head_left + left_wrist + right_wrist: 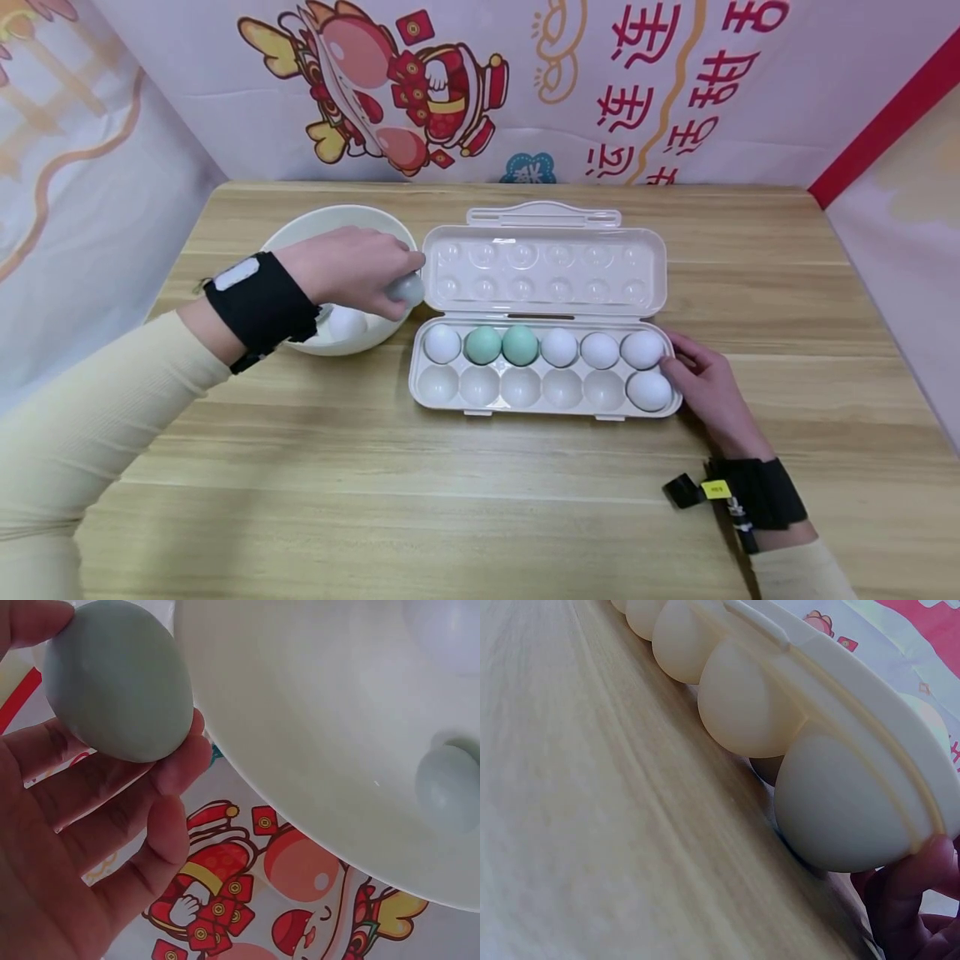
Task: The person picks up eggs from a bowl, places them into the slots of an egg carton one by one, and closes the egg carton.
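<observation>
My left hand (352,268) grips a pale green egg (120,681) between thumb and fingers at the bowl's right rim. Below that hand, the white bowl (300,232) holds a white egg (347,323) and a pale bluish egg (450,787). To the right lies a white plastic egg box (551,410), lid up. Its back row carries white eggs (600,350) and two green eggs (501,345); one white egg (649,391) sits at the front row's right end. My right hand (708,392) holds the box's right end, thumb on the rim.
The hinged lid (543,267), with its handle, lies back towards the far edge of the wooden table (450,500). A printed cloth backdrop (555,108) rises behind the table, and white cloth (97,167) hangs at the left.
</observation>
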Demonstrator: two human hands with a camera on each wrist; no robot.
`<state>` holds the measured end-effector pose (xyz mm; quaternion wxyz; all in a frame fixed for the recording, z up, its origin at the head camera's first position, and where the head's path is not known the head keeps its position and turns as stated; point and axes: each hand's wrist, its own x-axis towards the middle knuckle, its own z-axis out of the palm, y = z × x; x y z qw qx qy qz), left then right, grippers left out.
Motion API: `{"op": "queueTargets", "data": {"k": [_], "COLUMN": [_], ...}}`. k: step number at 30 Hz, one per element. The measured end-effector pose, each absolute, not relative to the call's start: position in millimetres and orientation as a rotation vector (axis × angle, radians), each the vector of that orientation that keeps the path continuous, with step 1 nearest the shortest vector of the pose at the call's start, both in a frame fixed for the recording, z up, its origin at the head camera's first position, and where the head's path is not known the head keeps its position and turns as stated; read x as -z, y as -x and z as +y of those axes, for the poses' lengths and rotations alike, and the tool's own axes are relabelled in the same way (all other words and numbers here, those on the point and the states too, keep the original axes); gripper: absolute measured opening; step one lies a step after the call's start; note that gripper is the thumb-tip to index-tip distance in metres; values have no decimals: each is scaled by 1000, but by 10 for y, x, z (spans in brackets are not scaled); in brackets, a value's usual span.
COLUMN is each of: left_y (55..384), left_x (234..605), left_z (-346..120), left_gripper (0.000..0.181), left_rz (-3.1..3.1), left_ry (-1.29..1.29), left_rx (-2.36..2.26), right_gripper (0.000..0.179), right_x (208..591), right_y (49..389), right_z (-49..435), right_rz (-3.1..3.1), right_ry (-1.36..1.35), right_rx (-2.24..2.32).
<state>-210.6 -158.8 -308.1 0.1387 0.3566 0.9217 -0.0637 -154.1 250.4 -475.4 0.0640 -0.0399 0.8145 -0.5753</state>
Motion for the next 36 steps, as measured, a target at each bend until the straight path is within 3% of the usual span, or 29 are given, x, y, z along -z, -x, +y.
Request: {"op": "queueTargets", "data": {"k": [21,36], "left_y": [2117,2021], "left_x": [3288,3399], "left_z": [-1041,-747], "left_gripper": [46,41], "left_rz": [2733,2666], "left_ry": [-1227,-1320], "left_rx": [278,252], "right_gripper": [43,44], "right_x": [4769,4758], "right_y": [1542,1539], "right_z": [2524,2527], "right_rz": [2474,2448], "right_ry": [134,141], "right_rx": [1722,1738]}}
